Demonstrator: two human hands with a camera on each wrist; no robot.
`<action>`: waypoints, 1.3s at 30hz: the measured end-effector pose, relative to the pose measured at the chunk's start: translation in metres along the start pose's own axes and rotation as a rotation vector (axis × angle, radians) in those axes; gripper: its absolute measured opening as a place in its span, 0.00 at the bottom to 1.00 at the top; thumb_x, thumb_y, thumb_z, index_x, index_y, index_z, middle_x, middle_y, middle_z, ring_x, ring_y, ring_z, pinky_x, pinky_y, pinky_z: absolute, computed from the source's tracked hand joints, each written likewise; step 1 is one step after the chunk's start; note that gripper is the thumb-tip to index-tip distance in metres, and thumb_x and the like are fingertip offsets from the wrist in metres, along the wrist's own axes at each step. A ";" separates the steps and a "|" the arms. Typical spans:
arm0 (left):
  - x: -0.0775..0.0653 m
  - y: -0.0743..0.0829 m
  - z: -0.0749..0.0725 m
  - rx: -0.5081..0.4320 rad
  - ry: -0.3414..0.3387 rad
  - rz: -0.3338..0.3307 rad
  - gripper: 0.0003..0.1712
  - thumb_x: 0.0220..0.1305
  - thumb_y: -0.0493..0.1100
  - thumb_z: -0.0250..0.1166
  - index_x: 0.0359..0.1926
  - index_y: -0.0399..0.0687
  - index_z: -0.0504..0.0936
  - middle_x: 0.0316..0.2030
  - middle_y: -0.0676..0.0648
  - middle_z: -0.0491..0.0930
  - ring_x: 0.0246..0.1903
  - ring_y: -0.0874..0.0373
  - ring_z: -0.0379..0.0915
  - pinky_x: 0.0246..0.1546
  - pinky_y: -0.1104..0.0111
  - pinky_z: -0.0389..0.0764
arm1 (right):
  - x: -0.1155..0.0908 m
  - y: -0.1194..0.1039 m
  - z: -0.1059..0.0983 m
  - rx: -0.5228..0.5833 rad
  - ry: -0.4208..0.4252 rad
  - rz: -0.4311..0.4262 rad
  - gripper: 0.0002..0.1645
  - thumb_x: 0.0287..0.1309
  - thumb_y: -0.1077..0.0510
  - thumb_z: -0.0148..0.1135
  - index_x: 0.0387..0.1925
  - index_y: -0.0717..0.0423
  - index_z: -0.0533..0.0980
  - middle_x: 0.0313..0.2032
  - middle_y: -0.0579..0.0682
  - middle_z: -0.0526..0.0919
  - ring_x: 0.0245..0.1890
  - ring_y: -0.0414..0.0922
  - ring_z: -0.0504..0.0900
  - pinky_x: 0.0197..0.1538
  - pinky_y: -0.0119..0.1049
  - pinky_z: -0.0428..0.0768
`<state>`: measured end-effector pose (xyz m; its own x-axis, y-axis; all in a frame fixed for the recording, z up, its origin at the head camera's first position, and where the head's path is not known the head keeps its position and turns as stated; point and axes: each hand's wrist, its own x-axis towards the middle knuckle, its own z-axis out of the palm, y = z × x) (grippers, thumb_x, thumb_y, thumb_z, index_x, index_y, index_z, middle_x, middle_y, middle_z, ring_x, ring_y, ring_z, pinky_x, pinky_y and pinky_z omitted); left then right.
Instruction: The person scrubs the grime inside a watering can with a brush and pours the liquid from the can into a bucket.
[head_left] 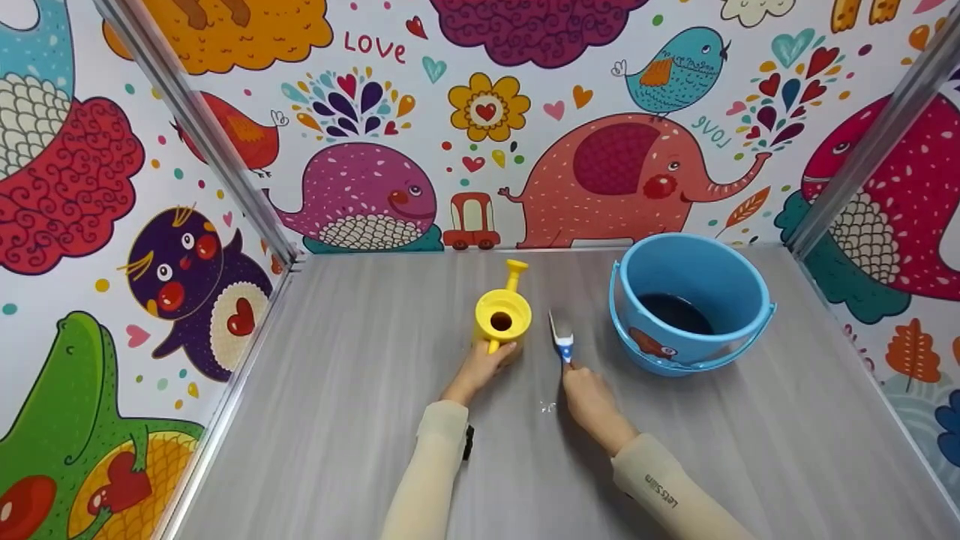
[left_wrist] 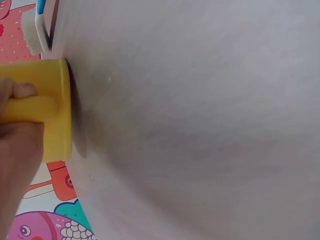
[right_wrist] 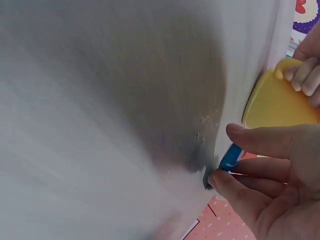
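My left hand (head_left: 480, 367) has its fingers curled round the handle of a yellow watering can (head_left: 504, 306), which stands upright with its spout pointing away and shows a dark round opening on top. In the left wrist view, the can's base (left_wrist: 59, 145) is at the tabletop. To its right, my right hand (head_left: 592, 397) holds a small brush (head_left: 565, 343) by its blue-and-white handle. Pale bristles (left_wrist: 31, 32) show at the brush head in the left wrist view. Thumb and fingers pinch the blue handle end (right_wrist: 231, 156) in the right wrist view.
A light blue bucket (head_left: 690, 259) with a dark bottom stands right of the brush, its handle hanging down in front. Small wet-looking spots (head_left: 548, 407) lie on the grey tabletop (head_left: 337, 390). Cartoon-printed walls (head_left: 480, 45) with metal posts enclose the back and sides.
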<state>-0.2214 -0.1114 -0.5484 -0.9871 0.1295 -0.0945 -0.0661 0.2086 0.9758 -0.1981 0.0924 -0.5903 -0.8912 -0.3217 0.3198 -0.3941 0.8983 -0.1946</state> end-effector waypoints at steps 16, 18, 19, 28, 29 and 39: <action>0.026 -0.041 0.006 0.014 0.010 -0.049 0.11 0.70 0.46 0.60 0.33 0.51 0.69 0.20 0.57 0.63 0.24 0.65 0.62 0.29 0.74 0.67 | 0.011 0.001 -0.029 0.137 -0.170 0.073 0.17 0.48 0.70 0.69 0.42 0.69 0.79 0.40 0.65 0.85 0.36 0.61 0.86 0.36 0.52 0.83; 0.026 -0.040 0.005 0.013 0.006 -0.049 0.11 0.70 0.47 0.60 0.32 0.51 0.68 0.20 0.57 0.63 0.25 0.65 0.62 0.30 0.74 0.67 | 0.020 0.004 -0.046 0.177 -0.198 0.079 0.23 0.49 0.68 0.71 0.50 0.69 0.78 0.50 0.65 0.83 0.45 0.61 0.85 0.46 0.53 0.83; 0.025 -0.040 0.004 0.011 0.004 -0.050 0.11 0.70 0.47 0.60 0.32 0.51 0.68 0.20 0.57 0.63 0.25 0.65 0.62 0.30 0.73 0.67 | 0.025 0.006 -0.057 0.190 -0.200 0.073 0.26 0.51 0.66 0.71 0.53 0.69 0.77 0.55 0.65 0.81 0.49 0.62 0.84 0.50 0.53 0.82; 0.024 -0.040 0.002 -0.017 -0.003 -0.051 0.17 0.71 0.46 0.60 0.25 0.54 0.64 0.17 0.58 0.60 0.21 0.66 0.58 0.27 0.74 0.64 | 0.062 0.045 -0.161 0.256 -0.068 0.019 0.43 0.56 0.60 0.70 0.71 0.60 0.63 0.70 0.63 0.68 0.68 0.62 0.70 0.65 0.59 0.70; 0.024 -0.040 0.002 -0.024 -0.005 -0.050 0.16 0.71 0.46 0.60 0.26 0.53 0.65 0.17 0.58 0.60 0.21 0.65 0.58 0.27 0.74 0.64 | 0.064 0.051 -0.171 0.250 -0.063 0.026 0.45 0.56 0.59 0.71 0.72 0.59 0.61 0.71 0.62 0.66 0.70 0.62 0.68 0.66 0.60 0.69; 0.025 -0.041 0.003 -0.020 0.001 -0.047 0.15 0.71 0.45 0.60 0.27 0.54 0.65 0.17 0.58 0.58 0.21 0.66 0.58 0.27 0.74 0.65 | 0.062 0.131 -0.225 0.244 -0.324 0.163 0.71 0.48 0.32 0.71 0.78 0.57 0.41 0.78 0.64 0.43 0.76 0.69 0.44 0.64 0.75 0.57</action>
<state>-0.2426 -0.1139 -0.5915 -0.9830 0.1190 -0.1399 -0.1149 0.1953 0.9740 -0.2549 0.2571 -0.3876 -0.9554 -0.2936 -0.0336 -0.2488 0.8606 -0.4444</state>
